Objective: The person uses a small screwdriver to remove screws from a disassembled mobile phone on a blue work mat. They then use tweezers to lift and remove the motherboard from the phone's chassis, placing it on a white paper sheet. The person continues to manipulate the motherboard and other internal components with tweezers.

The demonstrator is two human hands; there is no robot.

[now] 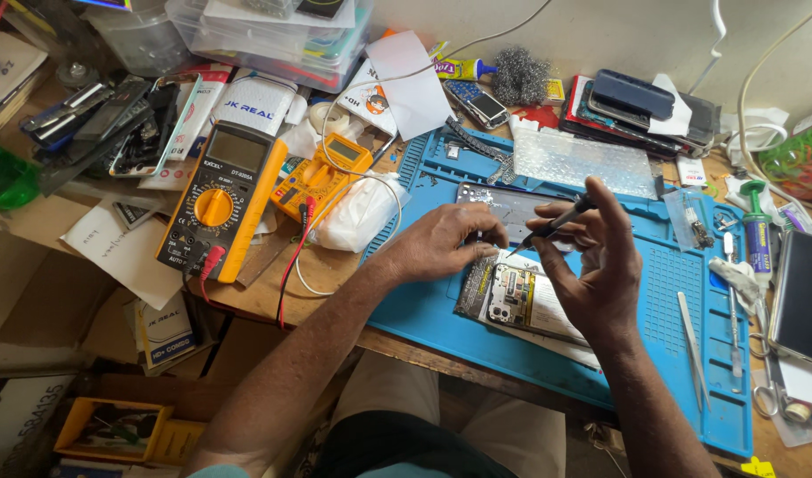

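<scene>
The right hand (592, 257) pinches a thin dark tool (554, 221) above the opened phone (512, 296) on the blue mat (654, 292). The left hand (441, 243) presses flat, holding the phone; next move needs steady tip placement.

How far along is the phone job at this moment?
Done: the opened phone lies on the blue mat, its board exposed. In hand: left hand steadies it, right hand holds a thin dark tool over it. Left: phone not closed; tweezers lie unused.
</scene>
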